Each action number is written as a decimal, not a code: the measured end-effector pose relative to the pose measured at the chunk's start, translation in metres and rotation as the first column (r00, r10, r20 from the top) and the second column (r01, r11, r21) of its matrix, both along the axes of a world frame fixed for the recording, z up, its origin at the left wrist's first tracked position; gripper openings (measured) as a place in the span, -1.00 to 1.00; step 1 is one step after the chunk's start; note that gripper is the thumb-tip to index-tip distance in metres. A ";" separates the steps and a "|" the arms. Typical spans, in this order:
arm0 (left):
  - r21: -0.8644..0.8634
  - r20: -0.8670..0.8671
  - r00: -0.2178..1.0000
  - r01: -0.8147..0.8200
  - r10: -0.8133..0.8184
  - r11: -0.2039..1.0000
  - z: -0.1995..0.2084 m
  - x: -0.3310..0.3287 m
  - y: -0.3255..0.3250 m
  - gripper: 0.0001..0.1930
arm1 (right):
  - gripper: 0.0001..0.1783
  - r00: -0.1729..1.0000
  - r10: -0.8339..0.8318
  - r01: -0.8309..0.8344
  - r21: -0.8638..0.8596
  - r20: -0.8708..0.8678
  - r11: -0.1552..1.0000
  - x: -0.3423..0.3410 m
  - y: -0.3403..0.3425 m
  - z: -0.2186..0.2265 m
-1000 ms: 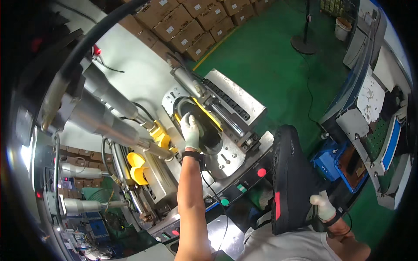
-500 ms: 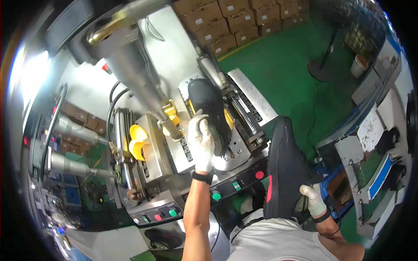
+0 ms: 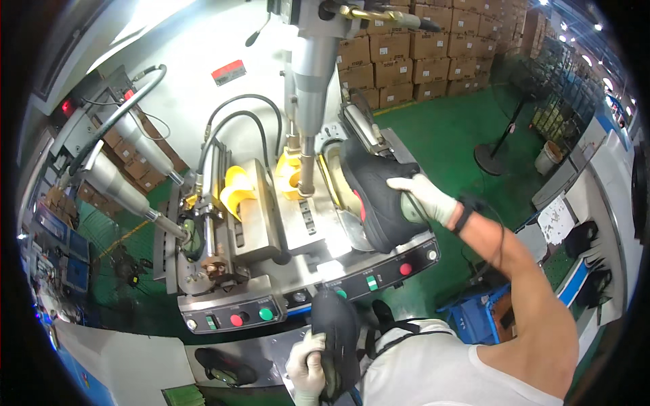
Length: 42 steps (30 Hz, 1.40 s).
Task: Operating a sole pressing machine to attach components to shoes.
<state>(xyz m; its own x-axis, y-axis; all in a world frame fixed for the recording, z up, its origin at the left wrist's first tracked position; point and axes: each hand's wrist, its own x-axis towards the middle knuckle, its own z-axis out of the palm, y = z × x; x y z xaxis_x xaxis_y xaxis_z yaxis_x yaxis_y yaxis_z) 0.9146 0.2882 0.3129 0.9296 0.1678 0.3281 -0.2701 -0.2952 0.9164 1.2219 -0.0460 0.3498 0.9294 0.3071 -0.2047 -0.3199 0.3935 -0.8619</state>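
Near the lower edge, my left hand (image 3: 308, 369) in a pale glove is closed around a black shoe (image 3: 335, 331), its toe toward the machine. My right hand (image 3: 426, 199), gloved too with fingertips showing, grips another black shoe (image 3: 382, 196) by its greenish-lined opening. This one has a red patch on its side and is over the right-hand station of the press machine (image 3: 325, 247). Whether it touches the station below cannot be made out. Left of it are yellow pads (image 3: 237, 191) and a vertical metal cylinder (image 3: 315, 88).
Push buttons (image 3: 266, 314) line the machine's front panel. A dark shoe (image 3: 225, 366) lies on a surface at the lower left. A blue crate (image 3: 470, 321) stands at the right, with a pedestal fan (image 3: 493, 159) farther off. Cartons (image 3: 393, 73) are stacked behind.
My left hand has drawn its shoe off the machine toward my body. My right hand has brought the other shoe from in front of my torso up over the station. The view has shifted.
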 end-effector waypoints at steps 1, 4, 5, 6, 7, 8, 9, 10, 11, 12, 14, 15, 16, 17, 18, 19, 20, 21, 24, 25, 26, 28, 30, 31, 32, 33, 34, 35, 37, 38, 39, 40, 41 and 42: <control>0.016 -0.064 0.997 -0.041 0.042 0.999 -0.029 -0.034 0.014 -0.74 | -0.61 0.998 0.054 -0.054 -0.027 -0.020 0.998 0.026 0.011 -0.006; 0.086 -0.369 0.894 -0.240 0.254 0.967 -0.045 -0.109 0.030 -0.82 | -0.60 1.000 0.020 -0.028 -0.475 -0.023 0.880 0.093 0.046 -0.022; 0.071 -0.466 0.830 -0.310 0.306 0.948 -0.056 -0.132 0.037 -0.81 | -0.60 1.000 -0.006 0.022 -0.642 0.027 0.766 0.109 0.056 -0.025; 0.097 -0.497 0.791 -0.359 0.357 0.928 -0.063 -0.149 0.042 -0.82 | -0.60 0.991 0.006 0.094 -0.723 0.134 0.685 0.132 0.060 -0.045; 0.008 -0.632 0.673 -0.488 0.383 0.873 -0.084 -0.169 0.050 -0.82 | -0.59 0.972 0.033 0.169 -0.786 0.234 0.595 0.158 0.064 -0.070; 0.048 -0.614 0.674 -0.486 0.410 0.873 -0.108 -0.188 0.066 -0.81 | -0.58 0.953 0.109 0.226 -0.904 0.281 0.362 0.186 0.059 -0.085; 0.098 -0.615 0.640 -0.516 0.459 0.851 -0.123 -0.210 0.072 -0.80 | -0.48 0.891 0.380 0.242 -0.968 0.247 0.062 0.191 0.083 -0.074; 0.101 -0.624 0.637 -0.508 0.452 0.855 -0.124 -0.216 0.076 -0.80 | -0.46 0.901 0.364 0.250 -0.968 0.234 0.005 0.210 0.090 -0.072; 0.132 -0.701 0.513 -0.589 0.496 0.797 -0.121 -0.227 0.076 -0.77 | -0.43 0.914 0.349 0.243 -0.968 0.208 -0.057 0.222 0.094 -0.080; 0.171 -0.763 0.378 -0.665 0.525 0.727 -0.120 -0.230 0.073 -0.75 | -0.44 0.911 0.356 0.260 -0.960 0.208 -0.104 0.231 0.103 -0.084; 0.240 -0.731 0.364 -0.654 0.577 0.717 -0.131 -0.218 0.070 -0.74 | -0.44 0.903 0.365 0.298 -0.943 0.228 -0.149 0.238 0.107 -0.084; 0.321 -0.695 0.351 -0.630 0.627 0.707 -0.133 -0.232 0.074 -0.72 | -0.44 0.900 0.371 0.306 -0.939 0.231 -0.158 0.237 0.112 -0.086; 0.384 -0.662 0.374 -0.576 0.650 0.722 -0.147 -0.245 0.078 -0.70 | -0.45 0.898 0.374 0.310 -0.937 0.233 -0.161 0.234 0.122 -0.088; 0.457 -0.615 0.393 -0.530 0.684 0.715 -0.189 -0.267 0.088 -0.67 | -0.45 0.896 0.371 0.321 -0.933 0.242 -0.166 0.233 0.125 -0.092; 0.457 -0.623 0.374 -0.539 0.687 0.707 -0.202 -0.271 0.089 -0.66 | -0.45 0.898 0.362 0.331 -0.927 0.252 -0.176 0.232 0.122 -0.098; 0.456 -0.630 0.355 -0.551 0.691 0.699 -0.216 -0.275 0.086 -0.62 | -0.45 0.898 0.354 0.341 -0.921 0.261 -0.186 0.231 0.120 -0.100; 0.453 -0.632 0.358 -0.549 0.687 0.702 -0.225 -0.273 0.079 -0.62 | -0.45 0.897 0.351 0.349 -0.917 0.268 -0.192 0.230 0.120 -0.103; 0.491 -0.544 0.359 -0.597 0.759 0.634 -0.234 -0.270 0.070 -0.63 | -0.45 0.894 0.350 0.359 -0.914 0.278 -0.190 0.230 0.118 -0.103; 0.559 -0.239 0.317 -0.727 0.918 0.397 -0.252 -0.276 0.054 -0.63 | -0.41 0.874 0.352 0.395 -0.911 0.334 -0.117 0.218 0.107 -0.109; 0.559 -0.129 0.298 -0.766 0.946 0.317 -0.260 -0.274 0.052 -0.63 | -0.37 0.866 0.349 0.404 -0.912 0.359 -0.063 0.212 0.100 -0.111; 0.561 -0.020 0.256 -0.797 0.967 0.222 -0.265 -0.278 0.048 -0.63 | -0.22 0.902 0.243 0.399 -0.905 0.357 -0.151 0.187 0.117 -0.118; 0.574 -0.101 0.084 -0.809 0.991 0.127 -0.282 -0.290 0.036 -0.56 | -0.05 0.856 0.300 0.481 -0.861 0.421 -0.166 0.121 0.133 -0.111; 0.613 -0.246 -0.061 -0.783 0.967 0.107 -0.282 -0.288 0.028 -0.37 | -0.16 0.834 0.298 0.531 -0.823 0.464 -0.203 0.099 0.126 -0.106; 0.618 -0.249 -0.039 -0.776 0.968 0.128 -0.285 -0.301 0.037 -0.37 | -0.21 0.767 0.315 0.623 -0.767 0.559 -0.154 0.102 0.116 -0.116; 0.874 -0.375 0.317 -0.191 0.871 0.446 -0.299 -0.335 0.057 -0.34 | -0.37 0.695 0.315 0.697 -0.713 0.646 -0.077 0.114 0.111 -0.123; 0.760 -0.634 0.457 0.515 0.623 0.396 -0.303 -0.356 0.068 -0.32 | -0.54 0.522 0.374 0.824 -0.566 0.767 0.010 0.121 0.114 -0.133; 0.749 -0.648 0.479 0.544 0.593 0.379 -0.255 -0.257 0.022 -0.32 | -0.59 0.468 0.416 0.845 -0.532 0.780 0.047 0.124 0.097 -0.134; 0.774 -0.623 0.478 0.494 0.619 0.396 -0.227 -0.231 0.007 -0.32 | -0.64 0.409 0.451 0.856 -0.505 0.794 0.111 0.129 0.090 -0.130; 0.828 -0.560 0.478 0.351 0.677 0.438 -0.226 -0.234 0.013 -0.31 | -0.65 0.348 0.509 0.865 -0.479 0.788 0.151 0.138 0.085 -0.126; 0.851 -0.525 0.473 0.263 0.707 0.455 -0.227 -0.233 0.017 -0.31 | -0.64 0.322 0.526 0.864 -0.471 0.787 0.175 0.137 0.086 -0.123; 0.863 -0.499 0.456 0.180 0.737 0.472 -0.227 -0.233 0.020 -0.30 | -0.63 0.302 0.547 0.857 -0.474 0.781 0.202 0.135 0.085 -0.125; 0.870 -0.473 0.433 0.091 0.768 0.484 -0.227 -0.233 0.023 -0.30 | -0.62 0.314 0.575 0.863 -0.480 0.756 0.159 0.134 0.085 -0.125; 0.872 -0.447 0.404 -0.001 0.798 0.490 -0.227 -0.233 0.024 -0.29 | -0.60 0.323 0.602 0.868 -0.482 0.730 0.119 0.131 0.086 -0.125; 0.866 -0.424 0.367 -0.101 0.828 0.489 -0.227 -0.232 0.025 -0.29 | -0.54 0.403 0.604 0.816 -0.568 0.688 0.102 0.128 0.087 -0.125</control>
